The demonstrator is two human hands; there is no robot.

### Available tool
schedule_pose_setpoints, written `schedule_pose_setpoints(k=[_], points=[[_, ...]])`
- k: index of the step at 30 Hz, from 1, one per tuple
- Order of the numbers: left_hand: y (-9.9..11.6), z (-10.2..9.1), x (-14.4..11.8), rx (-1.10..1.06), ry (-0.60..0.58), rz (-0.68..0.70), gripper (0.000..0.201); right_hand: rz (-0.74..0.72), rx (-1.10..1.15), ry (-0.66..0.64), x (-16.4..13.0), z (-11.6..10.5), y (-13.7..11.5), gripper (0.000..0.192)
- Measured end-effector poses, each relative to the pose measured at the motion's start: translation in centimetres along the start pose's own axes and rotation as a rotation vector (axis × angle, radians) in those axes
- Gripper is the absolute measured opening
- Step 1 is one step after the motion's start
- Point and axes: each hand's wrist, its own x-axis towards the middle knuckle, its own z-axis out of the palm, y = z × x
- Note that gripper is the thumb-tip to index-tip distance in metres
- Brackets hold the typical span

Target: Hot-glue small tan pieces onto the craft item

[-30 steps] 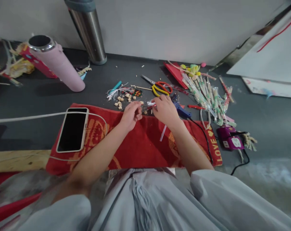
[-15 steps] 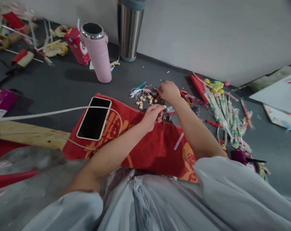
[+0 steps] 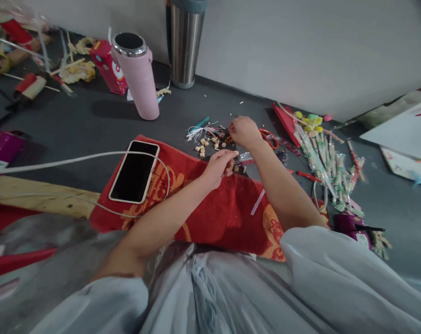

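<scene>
My left hand is closed in a pinch above the far edge of the red patterned towel. A small pale piece shows at its fingertips. Just beyond it, my right hand bends down over a heap of small dark and red bits, fingers curled. Its fingertips are hidden, so what they grip cannot be made out. Left of the hands lie small beige pieces, a bundle of white threads and a teal stick. Red-handled scissors lie beside my right wrist.
A phone rests on the towel with a white cable across it. A pink tumbler, a steel flask and a red carton stand at the back. Wrapped sticks lie at right, near a purple box.
The view has shifted slightly, so most things sit a little further left. Both hands keep nearly the same poses, the left still pinching the pale piece.
</scene>
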Motion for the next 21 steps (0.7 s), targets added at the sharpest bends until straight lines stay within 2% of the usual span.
schedule_pose_setpoints(k=[6, 10, 14, 16, 21], points=[[-0.1, 0.0, 0.2, 0.047, -0.029, 0.027, 0.014, 0.043, 0.207, 0.117, -4.9, -2.4, 0.6, 0.023], [-0.3, 0.0, 0.2, 0.078, -0.04, 0.037, 0.01, 0.115, 0.531, 0.207, -9.5, -3.3, 0.2, 0.013], [-0.2, 0.3, -0.1, 0.124, -0.067, 0.055, 0.011, 0.223, 0.889, 0.279, -13.4, -2.9, -1.1, 0.009], [-0.2, 0.5, -0.3, 0.163, -0.075, 0.062, 0.011, 0.228, 1.007, 0.329, -14.7, -2.4, -1.7, 0.011], [-0.2, 0.8, -0.4, 0.236, -0.069, 0.064, 0.011, 0.274, 1.165, 0.408, -15.5, -1.7, -2.3, 0.009]])
